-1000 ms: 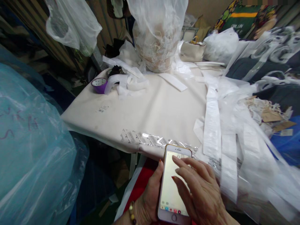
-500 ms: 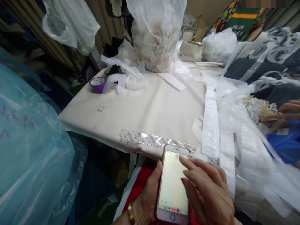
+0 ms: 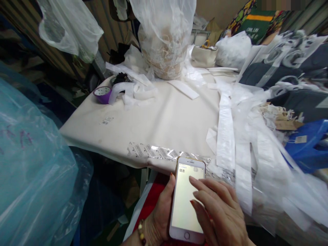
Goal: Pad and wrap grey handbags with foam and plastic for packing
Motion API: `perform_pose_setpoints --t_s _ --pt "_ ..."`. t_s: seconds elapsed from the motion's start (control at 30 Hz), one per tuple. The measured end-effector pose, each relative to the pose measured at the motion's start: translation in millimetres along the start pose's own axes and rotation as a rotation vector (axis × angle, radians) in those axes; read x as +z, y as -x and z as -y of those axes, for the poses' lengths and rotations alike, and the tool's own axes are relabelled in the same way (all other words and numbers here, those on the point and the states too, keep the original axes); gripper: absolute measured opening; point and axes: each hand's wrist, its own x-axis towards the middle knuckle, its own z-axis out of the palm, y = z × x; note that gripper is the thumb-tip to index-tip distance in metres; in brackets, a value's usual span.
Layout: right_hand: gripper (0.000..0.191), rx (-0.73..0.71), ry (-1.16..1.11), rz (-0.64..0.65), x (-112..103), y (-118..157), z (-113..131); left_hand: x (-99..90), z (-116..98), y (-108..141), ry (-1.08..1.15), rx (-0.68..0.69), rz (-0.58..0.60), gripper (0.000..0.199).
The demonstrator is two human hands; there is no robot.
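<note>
A white smartphone [image 3: 183, 208] with a lit, pale screen is held upright near the table's front edge. My left hand [image 3: 161, 213] grips it from the left side and below, thumb along its edge; a bead bracelet is on that wrist. Over the right half of the screen hovers my right hand [image 3: 220, 208], fingers apart and slightly bent, holding nothing. Its index fingertip is at the upper part of the screen; whether it touches the glass I cannot tell. Printed clear tape [image 3: 164, 152] runs along the table edge just beyond the phone.
A cream-covered table [image 3: 153, 119] carries a purple tape roll [image 3: 104, 95], a large plastic-wrapped bundle [image 3: 166, 44] and white plastic strips [image 3: 225, 126]. Dark grey bags [image 3: 271, 73] and a blue basket [image 3: 307, 147] stand right. Blue plastic sacking [image 3: 33, 164] fills the left. A person [image 3: 258, 24] is behind.
The phone screen has switched from one page to another with a heading at its top left. My right index finger has moved down and left over the screen. A hand at the right edge has gone.
</note>
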Motion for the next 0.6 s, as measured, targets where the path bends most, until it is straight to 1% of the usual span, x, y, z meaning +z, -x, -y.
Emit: perform_pose_setpoints --t_s 0.13,0.27,0.37,0.5,0.6 --pt "0.011 -0.017 0.0 0.026 4 -14 3 0.6 3 -1 -0.011 -0.032 -0.052 0.079" --pt "0.009 0.022 -0.01 0.063 11 -18 2 3.5 2 -1 -0.003 -0.034 -0.096 0.074" --pt "0.01 0.018 -0.005 0.051 9 -17 0 4.9 1 -1 -0.01 -0.039 -0.101 0.074" --pt "0.015 0.006 0.016 0.004 -4 -7 -6 5.8 -2 -2 -0.016 -0.009 -0.045 0.076" --pt "0.016 0.022 0.027 -0.012 -9 13 -10 5.4 -5 -2 0.006 0.013 -0.03 0.073"
